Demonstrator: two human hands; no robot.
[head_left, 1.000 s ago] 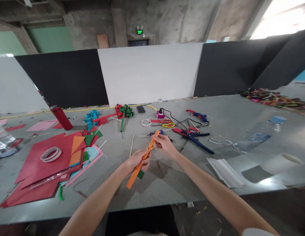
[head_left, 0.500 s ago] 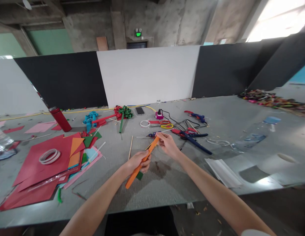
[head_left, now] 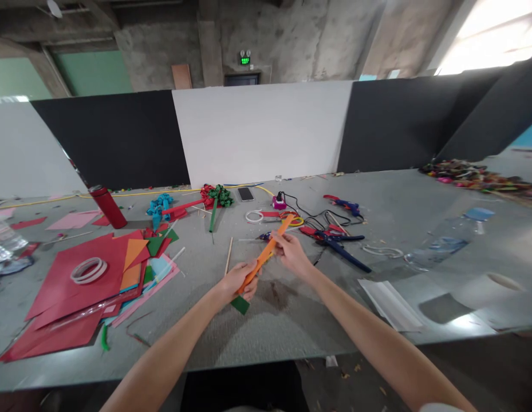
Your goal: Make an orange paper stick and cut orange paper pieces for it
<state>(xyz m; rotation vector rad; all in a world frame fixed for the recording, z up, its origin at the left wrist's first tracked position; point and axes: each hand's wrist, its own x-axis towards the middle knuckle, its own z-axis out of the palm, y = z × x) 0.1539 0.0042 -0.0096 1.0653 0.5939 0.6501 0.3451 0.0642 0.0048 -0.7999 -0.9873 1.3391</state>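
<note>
A folded orange paper strip point(head_left: 266, 254) slants up to the right above the grey table. My left hand point(head_left: 239, 279) is wrapped round its lower part, and my right hand point(head_left: 289, 249) pinches it higher up, with the top end sticking out past the fingers. Just below my left hand a green paper piece point(head_left: 240, 304) shows. A thin wooden stick point(head_left: 228, 254) lies to the left of the strip. Behind my right hand lies a dark blue tool point(head_left: 264, 236), partly covered.
Left: red paper sheets point(head_left: 72, 274), a tape roll point(head_left: 89, 270) and a red bottle point(head_left: 107, 207). Behind: paper flowers point(head_left: 220, 196), a phone point(head_left: 245, 194). Right: pliers point(head_left: 345, 252), cables, a plastic bottle point(head_left: 450, 240), a white roll point(head_left: 489, 292).
The orange strip has slid up and to the right, so more shows above my right hand and less below my left. More of the green paper shows.
</note>
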